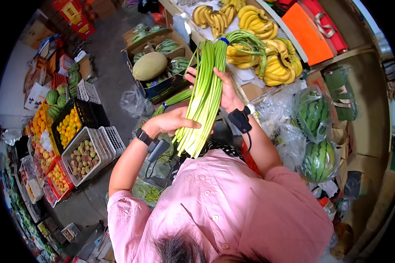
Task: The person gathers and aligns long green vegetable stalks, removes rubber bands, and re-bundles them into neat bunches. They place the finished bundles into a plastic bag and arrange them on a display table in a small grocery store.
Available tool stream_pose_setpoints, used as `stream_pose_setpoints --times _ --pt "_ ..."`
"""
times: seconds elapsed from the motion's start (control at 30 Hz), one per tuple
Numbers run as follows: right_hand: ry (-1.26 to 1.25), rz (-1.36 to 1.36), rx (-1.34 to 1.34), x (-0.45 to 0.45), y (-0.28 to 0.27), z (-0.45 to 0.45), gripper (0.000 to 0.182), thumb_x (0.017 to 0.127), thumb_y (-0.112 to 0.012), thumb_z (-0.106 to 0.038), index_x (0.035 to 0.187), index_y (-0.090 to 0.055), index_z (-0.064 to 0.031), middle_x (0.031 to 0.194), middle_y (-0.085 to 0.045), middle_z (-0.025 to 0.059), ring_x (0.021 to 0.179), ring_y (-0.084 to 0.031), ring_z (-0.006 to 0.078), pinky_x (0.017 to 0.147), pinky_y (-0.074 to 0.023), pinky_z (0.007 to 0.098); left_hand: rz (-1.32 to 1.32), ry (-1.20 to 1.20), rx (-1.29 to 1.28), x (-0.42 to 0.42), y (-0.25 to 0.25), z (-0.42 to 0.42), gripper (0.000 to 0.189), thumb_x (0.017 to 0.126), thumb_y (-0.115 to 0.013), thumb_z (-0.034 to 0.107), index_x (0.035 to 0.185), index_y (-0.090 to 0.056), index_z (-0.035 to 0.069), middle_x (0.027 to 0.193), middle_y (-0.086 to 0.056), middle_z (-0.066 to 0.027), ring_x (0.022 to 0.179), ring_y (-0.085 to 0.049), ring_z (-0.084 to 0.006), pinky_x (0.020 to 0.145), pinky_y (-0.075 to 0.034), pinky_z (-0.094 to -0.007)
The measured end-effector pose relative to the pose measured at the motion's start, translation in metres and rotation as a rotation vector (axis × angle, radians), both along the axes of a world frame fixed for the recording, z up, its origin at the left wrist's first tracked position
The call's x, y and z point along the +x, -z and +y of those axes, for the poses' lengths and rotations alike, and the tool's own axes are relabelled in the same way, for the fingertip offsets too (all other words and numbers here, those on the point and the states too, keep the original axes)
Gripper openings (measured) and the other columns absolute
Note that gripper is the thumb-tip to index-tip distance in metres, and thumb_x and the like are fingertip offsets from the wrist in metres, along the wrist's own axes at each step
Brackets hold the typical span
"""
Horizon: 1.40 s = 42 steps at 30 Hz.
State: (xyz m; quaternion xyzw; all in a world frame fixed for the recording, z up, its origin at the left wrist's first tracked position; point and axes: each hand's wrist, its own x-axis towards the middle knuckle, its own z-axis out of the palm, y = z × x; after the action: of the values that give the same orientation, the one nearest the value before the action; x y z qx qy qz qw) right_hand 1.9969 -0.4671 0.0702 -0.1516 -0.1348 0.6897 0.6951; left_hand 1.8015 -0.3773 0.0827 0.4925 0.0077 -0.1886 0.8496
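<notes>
A long bunch of green stems, probably garlic scapes, with a blue band near the far end, lies across both my hands before my chest. My left hand holds it near the pale cut ends, thumb on top. Farther up, my right hand supports it from beneath, with fingertips showing on the left side and the thumb at the right. The thin curled tips hang over bananas. A second banded bunch of green stems lies below and left of the held one.
Ahead stands a cardboard box with watermelons and a pale melon. Fruit crates, including a white one of round fruit, stand left. Bagged watermelons and plastic bags are at right. A clear bag of greens is beside my left arm.
</notes>
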Motion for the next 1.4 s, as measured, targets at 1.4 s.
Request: stream_pose_setpoints --times 1.4 --pt "0.505 -0.27 -0.021 -0.007 -0.054 0.018 0.049 0.09 -0.066 -0.009 0.135 -0.048 -0.003 0.118 -0.064 0.0152 0.109 -0.064 0.024 0.095 -0.0534 0.038 -0.354 -1.527 0.873 -0.024 -0.004 -0.031 0.051 0.068 -0.085 0.007 0.116 -0.067 0.001 0.115 -0.063 -0.011 0.106 -0.061 -0.023 0.095 -0.048 -0.0348"
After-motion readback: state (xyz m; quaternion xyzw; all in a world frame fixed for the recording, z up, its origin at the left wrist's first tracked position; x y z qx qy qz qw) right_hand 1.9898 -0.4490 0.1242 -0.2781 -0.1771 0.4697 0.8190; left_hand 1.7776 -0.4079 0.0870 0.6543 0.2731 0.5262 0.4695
